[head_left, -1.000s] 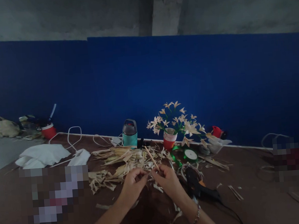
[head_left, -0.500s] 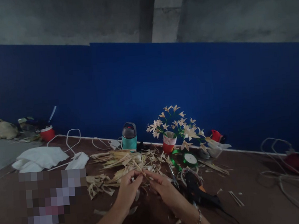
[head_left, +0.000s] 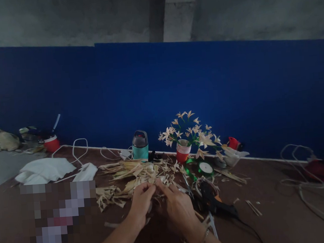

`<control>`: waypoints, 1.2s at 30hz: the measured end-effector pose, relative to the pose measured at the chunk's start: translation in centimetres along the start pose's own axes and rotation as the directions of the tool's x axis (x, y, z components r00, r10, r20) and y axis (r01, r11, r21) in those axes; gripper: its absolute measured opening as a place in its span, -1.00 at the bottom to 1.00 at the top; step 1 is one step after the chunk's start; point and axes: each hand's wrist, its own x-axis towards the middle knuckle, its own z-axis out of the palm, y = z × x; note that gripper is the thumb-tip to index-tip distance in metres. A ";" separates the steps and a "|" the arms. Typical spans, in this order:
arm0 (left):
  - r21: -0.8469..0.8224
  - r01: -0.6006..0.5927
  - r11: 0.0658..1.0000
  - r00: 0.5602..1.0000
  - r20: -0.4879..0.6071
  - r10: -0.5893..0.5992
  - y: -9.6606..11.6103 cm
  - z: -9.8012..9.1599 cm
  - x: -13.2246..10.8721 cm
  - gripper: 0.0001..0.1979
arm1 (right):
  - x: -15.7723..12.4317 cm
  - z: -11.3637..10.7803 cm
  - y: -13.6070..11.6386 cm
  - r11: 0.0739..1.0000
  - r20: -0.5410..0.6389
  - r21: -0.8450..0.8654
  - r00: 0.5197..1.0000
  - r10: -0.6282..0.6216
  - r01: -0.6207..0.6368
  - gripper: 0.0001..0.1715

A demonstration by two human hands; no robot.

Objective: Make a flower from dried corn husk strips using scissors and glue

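Observation:
In the middle of the head view my left hand (head_left: 142,200) is closed, thumb and forefinger pinched on a thin strip of dried husk, mostly hidden by the fingertips. My right hand (head_left: 180,207) meets it there, forefinger stretched to the same spot and the other fingers curled. Its thumb is hidden. A pale, stick-like piece (head_left: 198,215) shows beside the right hand; I cannot tell whether it is held. Just beyond both hands lies a heap of dried husks (head_left: 134,169). Right of the right hand is a black glue gun (head_left: 218,206), with scissors (head_left: 188,186) nearby.
Behind the heap stand a teal-and-grey container (head_left: 140,147) and red paper cups (head_left: 183,151) with husk flowers (head_left: 206,138). A green ribbon roll (head_left: 206,168) lies near the cups. White cloth (head_left: 45,170) is at left, white cables (head_left: 302,193) at right. A blue partition (head_left: 159,88) closes the back.
My right hand has turned over, its back now more toward me and its fingers more curled. The strip, visible before between both hands, is now largely covered. The view has shifted slightly.

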 end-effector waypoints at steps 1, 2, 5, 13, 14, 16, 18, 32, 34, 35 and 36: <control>0.045 -0.015 0.999 1.000 -0.008 0.015 0.1 -0.2 0.1 -0.81 | 0.3 -0.2 0.7 0.999 -0.032 -0.002 0.999 0.032 -0.032 -0.32; 0.107 -0.044 0.993 0.999 -0.016 0.046 0.3 -0.6 0.2 -0.81 | 0.6 -0.6 1.5 0.997 -0.071 0.008 0.995 0.071 -0.071 -0.32; 0.379 -0.167 0.910 0.985 0.098 0.140 0.9 -1.9 1.0 -0.83 | 1.7 -2.2 4.1 0.979 -0.176 0.135 0.969 0.173 -0.150 -0.46; 0.789 -0.479 0.385 0.873 0.474 0.115 1.4 -4.4 2.7 -0.83 | 1.6 -3.8 3.7 0.991 0.373 0.122 0.928 0.012 -0.062 -0.84; 0.800 -0.495 0.338 0.862 0.501 0.077 1.3 -4.5 2.7 -0.84 | 1.4 -3.4 3.5 0.995 0.396 0.073 0.917 0.034 -0.069 -0.84; 0.801 -0.535 0.267 0.836 0.549 0.029 0.9 -4.7 2.6 -0.85 | 1.1 -2.5 3.3 0.996 0.403 -0.002 0.912 0.080 -0.086 -0.84; 0.792 -0.569 0.220 0.814 0.580 0.017 0.8 -4.9 2.4 -0.87 | 1.0 -1.5 3.2 0.993 0.385 -0.051 0.916 0.114 -0.102 -0.83; 0.801 -0.529 0.278 0.835 0.550 0.004 2.5 -5.4 2.7 -0.75 | 2.2 -1.0 4.0 0.971 0.249 -0.116 0.941 0.231 -0.208 -0.79; 0.799 -0.529 0.285 0.818 0.570 -0.078 2.8 -5.3 2.5 -0.75 | 2.2 -1.2 4.1 0.972 0.225 -0.091 0.947 0.230 -0.215 -0.77; 0.797 -0.533 0.284 0.811 0.577 -0.098 2.9 -5.3 2.3 -0.75 | 2.2 -1.3 4.1 0.972 0.210 -0.078 0.950 0.232 -0.220 -0.77; 0.797 -0.537 0.277 0.810 0.579 -0.095 3.2 -5.2 2.1 -0.76 | 2.2 -1.3 4.1 0.972 0.195 -0.065 0.952 0.234 -0.225 -0.77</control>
